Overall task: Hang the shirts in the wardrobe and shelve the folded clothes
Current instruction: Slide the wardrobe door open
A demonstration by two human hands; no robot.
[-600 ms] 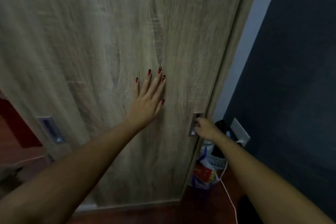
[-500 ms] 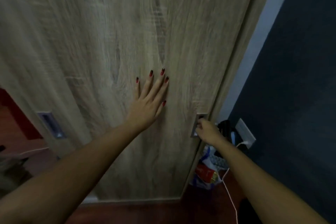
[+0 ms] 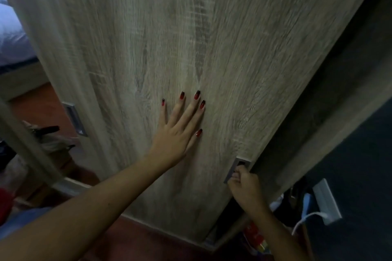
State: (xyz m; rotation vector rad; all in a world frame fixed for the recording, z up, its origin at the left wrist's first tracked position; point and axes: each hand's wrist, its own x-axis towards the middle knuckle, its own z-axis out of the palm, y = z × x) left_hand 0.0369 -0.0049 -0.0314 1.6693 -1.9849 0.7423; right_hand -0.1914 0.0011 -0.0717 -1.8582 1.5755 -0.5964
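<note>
Now your left hand (image 3: 178,133) lies flat, fingers spread, on the sliding wardrobe door (image 3: 212,48); your right hand (image 3: 244,184) curls its fingers into the recessed handle (image 3: 238,166) at the door's right edge. No shirts or folded clothes are identifiable in view.

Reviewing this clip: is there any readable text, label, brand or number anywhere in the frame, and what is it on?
No text can be read in this frame.
Wardrobe door: bare wood grain, no label.
Colourful bag on the floor at the bottom right: there may be print on it, but it is too blurred and dark to read.
Wall socket: no marking shows.
</note>
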